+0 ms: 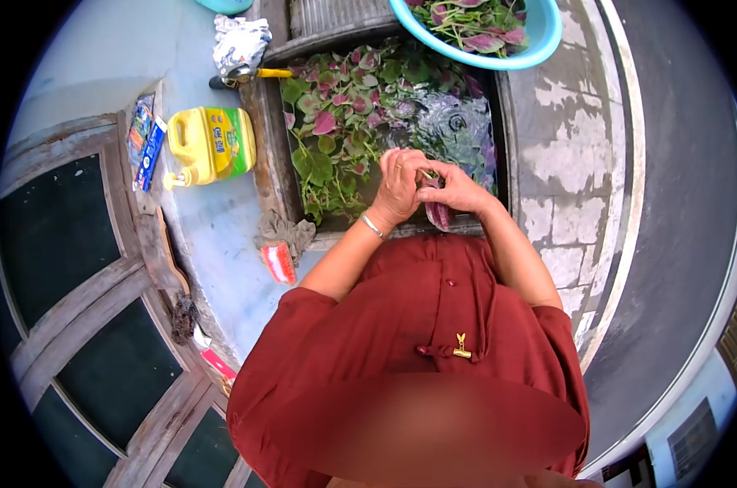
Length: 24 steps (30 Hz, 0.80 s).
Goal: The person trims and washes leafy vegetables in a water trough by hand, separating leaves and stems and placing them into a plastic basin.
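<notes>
Over the near edge of a water-filled sink, my two hands meet around a sprig of red-and-green amaranth. My left hand, with a ring and a silver bracelet, has its fingers closed at the sprig's upper end. Thumb and fingers of my right hand pinch the same sprig, whose purple leaf hangs below them. Part of the stem is hidden by my fingers. Loose amaranth leaves float in the water beyond, mostly on the left side. Water ripples at the right.
A light-blue basin of amaranth stands at the far right corner. Left of the sink are a yellow detergent jug, a yellow-handled tool, a grey rag, a red-and-white brush and a toothpaste box.
</notes>
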Available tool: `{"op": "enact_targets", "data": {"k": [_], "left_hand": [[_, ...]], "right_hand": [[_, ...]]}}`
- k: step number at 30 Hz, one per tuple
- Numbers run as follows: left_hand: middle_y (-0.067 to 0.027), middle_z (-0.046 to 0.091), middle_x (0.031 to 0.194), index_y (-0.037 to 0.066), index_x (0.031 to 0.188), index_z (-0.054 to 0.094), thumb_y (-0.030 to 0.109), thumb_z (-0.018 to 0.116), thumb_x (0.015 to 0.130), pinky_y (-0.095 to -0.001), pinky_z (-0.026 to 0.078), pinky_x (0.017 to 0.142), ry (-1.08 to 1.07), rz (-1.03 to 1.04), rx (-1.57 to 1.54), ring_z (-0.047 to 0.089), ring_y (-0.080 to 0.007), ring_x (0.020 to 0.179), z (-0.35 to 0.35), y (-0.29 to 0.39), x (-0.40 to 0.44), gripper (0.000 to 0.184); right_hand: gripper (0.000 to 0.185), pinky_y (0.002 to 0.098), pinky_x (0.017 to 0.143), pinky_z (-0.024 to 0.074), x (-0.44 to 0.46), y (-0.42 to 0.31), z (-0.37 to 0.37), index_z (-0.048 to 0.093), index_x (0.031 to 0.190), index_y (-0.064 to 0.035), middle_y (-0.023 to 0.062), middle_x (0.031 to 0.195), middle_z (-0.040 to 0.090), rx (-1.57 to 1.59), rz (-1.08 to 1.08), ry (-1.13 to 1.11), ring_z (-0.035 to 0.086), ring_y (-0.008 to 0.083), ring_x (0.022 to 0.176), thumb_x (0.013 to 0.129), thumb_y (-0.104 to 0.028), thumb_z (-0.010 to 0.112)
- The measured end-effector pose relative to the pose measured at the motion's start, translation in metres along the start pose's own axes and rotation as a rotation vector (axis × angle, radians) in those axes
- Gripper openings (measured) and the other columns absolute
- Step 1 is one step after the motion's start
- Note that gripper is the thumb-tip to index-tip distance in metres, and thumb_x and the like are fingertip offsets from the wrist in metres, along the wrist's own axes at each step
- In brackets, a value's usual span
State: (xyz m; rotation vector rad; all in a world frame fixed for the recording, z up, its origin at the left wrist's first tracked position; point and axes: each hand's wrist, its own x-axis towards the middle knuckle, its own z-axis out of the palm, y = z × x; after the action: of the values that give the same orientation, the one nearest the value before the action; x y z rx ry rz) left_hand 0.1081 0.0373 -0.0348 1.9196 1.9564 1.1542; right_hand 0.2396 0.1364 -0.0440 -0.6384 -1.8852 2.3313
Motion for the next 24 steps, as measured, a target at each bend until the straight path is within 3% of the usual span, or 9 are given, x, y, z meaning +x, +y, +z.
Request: {"op": "enact_targets", "data": {"k": [5, 9, 13, 14, 16, 17, 19, 20, 24], "left_hand": [[-0.0146, 0.036, 0.126, 0.009, 0.121, 0.037, 0.019, 0.072, 0.067, -0.0536, 0.021, 0.103, -0.118, -0.139, 0.113, 0.037, -0.0345, 0.119, -0.005, 0.011, 0.006, 0.065], [-0.0185, 0.03, 0.134, 0.005, 0.129, 0.033, 0.012, 0.071, 0.069, -0.0433, 0.03, 0.102, -0.351, -0.274, -0.014, 0.035, -0.037, 0.12, 0.012, -0.028, -0.005, 0.07], [-0.0242, 0.043, 0.119, 0.0, 0.128, 0.033, 0.01, 0.065, 0.076, -0.0407, 0.034, 0.099, -0.062, -0.41, -0.058, 0.042, -0.0418, 0.113, 0.07, -0.07, -0.004, 0.063], [-0.0242, 0.043, 0.119, 0.0, 0.128, 0.033, 0.01, 0.065, 0.076, -0.0407, 0.034, 0.099, -0.06, -0.412, -0.06, 0.042, -0.0418, 0.113, 0.081, -0.074, 0.002, 0.063], [-0.0247, 0.053, 0.106, -0.007, 0.125, 0.034, 0.013, 0.064, 0.078, -0.0404, 0.046, 0.084, -0.313, -0.874, -0.076, 0.053, -0.0362, 0.098, 0.092, -0.077, 0.016, 0.06], [-0.0247, 0.053, 0.106, -0.007, 0.125, 0.034, 0.013, 0.064, 0.078, -0.0404, 0.046, 0.084, -0.312, -0.873, -0.078, 0.053, -0.0362, 0.098, 0.099, -0.085, 0.013, 0.06], [-0.0166, 0.058, 0.097, -0.005, 0.122, 0.04, 0.015, 0.065, 0.079, -0.0364, 0.052, 0.064, -0.459, -1.199, -0.559, 0.059, -0.0264, 0.08, 0.11, -0.101, 0.001, 0.054], [-0.0072, 0.057, 0.093, -0.001, 0.113, 0.048, 0.011, 0.058, 0.085, -0.0304, 0.052, 0.055, -0.446, -1.163, -0.683, 0.057, -0.0153, 0.073, 0.109, -0.101, -0.006, 0.032], [-0.0065, 0.059, 0.095, 0.005, 0.108, 0.051, 0.008, 0.052, 0.089, -0.034, 0.056, 0.061, -0.243, -1.378, -1.227, 0.061, -0.0194, 0.08, 0.059, -0.076, -0.005, 0.02]], "right_hand": [[0.024, 0.0249, 0.056, 0.0393, -0.015, 0.014, -0.017, 0.058, 0.081, -0.0051, -0.0034, 0.065, 0.052, -0.117, 0.162, -0.035, 0.044, 0.0064, 0.061, 0.083, -0.028, 0.064], [0.021, 0.0202, 0.054, 0.0386, -0.036, 0.025, -0.055, 0.06, 0.082, -0.0047, -0.003, 0.065, 0.054, 0.116, 0.194, 0.401, 0.047, 0.0039, 0.058, 0.091, -0.023, 0.054], [0.019, 0.0199, 0.051, 0.0417, -0.043, 0.012, -0.071, 0.059, 0.086, -0.005, -0.0005, 0.065, 0.056, 0.274, 0.216, 0.495, 0.051, 0.0062, 0.055, 0.092, -0.023, 0.053], [0.019, 0.0207, 0.051, 0.0427, -0.041, 0.006, -0.07, 0.058, 0.088, -0.0046, 0.0006, 0.065, 0.057, 0.343, 0.207, 0.507, 0.052, 0.0071, 0.055, 0.092, -0.023, 0.053], [0.02, 0.0224, 0.052, 0.0449, -0.038, -0.001, -0.068, 0.057, 0.091, -0.0028, 0.0034, 0.067, 0.059, 0.42, 0.212, 0.525, 0.055, 0.0095, 0.056, 0.092, -0.022, 0.053], [0.02, 0.0219, 0.052, 0.0447, -0.036, 0.004, -0.068, 0.057, 0.091, -0.002, 0.0032, 0.067, 0.059, 0.396, 0.197, 0.529, 0.054, 0.0092, 0.056, 0.092, -0.022, 0.053], [0.019, 0.0216, 0.053, 0.0447, -0.033, 0.014, -0.068, 0.057, 0.091, -0.0017, 0.0032, 0.068, 0.059, 0.377, 0.166, 0.511, 0.054, 0.0086, 0.058, 0.092, -0.02, 0.053], [0.018, 0.0211, 0.054, 0.0444, -0.033, 0.014, -0.068, 0.057, 0.091, -0.0018, 0.0032, 0.068, 0.059, 0.37, 0.181, 0.489, 0.054, 0.0078, 0.059, 0.091, -0.02, 0.054], [0.016, 0.0205, 0.055, 0.0439, -0.035, 0.023, -0.07, 0.058, 0.091, -0.003, 0.002, 0.069, 0.059, 0.305, 0.225, 0.472, 0.054, 0.0063, 0.06, 0.09, -0.018, 0.055]]}}
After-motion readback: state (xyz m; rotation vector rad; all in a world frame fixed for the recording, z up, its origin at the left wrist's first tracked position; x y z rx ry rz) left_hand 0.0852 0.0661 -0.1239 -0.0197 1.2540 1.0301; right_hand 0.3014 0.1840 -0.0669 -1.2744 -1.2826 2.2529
